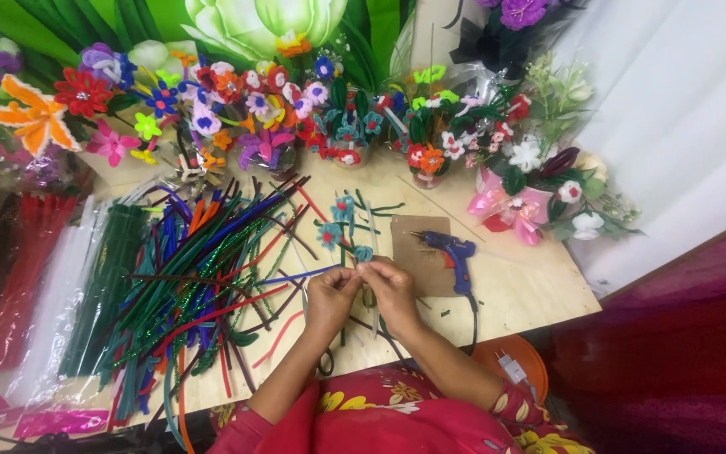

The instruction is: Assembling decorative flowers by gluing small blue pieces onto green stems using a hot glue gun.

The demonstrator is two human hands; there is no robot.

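My left hand (329, 298) and my right hand (393, 288) meet over the wooden table (531, 294), fingertips pinched together on a thin green pipe-cleaner stem (344, 324) that runs down toward me. Just beyond my fingers lie small teal pipe-cleaner flowers (339, 223) on green stems. A blue glue gun (455, 252) rests on a brown card (418, 252) right of my right hand, its black cord trailing off the table edge.
A big loose pile of coloured pipe cleaners (203, 269) covers the table's left half, with bagged bundles (60, 286) further left. Finished pipe-cleaner flower pots and bouquets (430, 143) line the back. An orange stool with a plug (518, 361) stands at the lower right.
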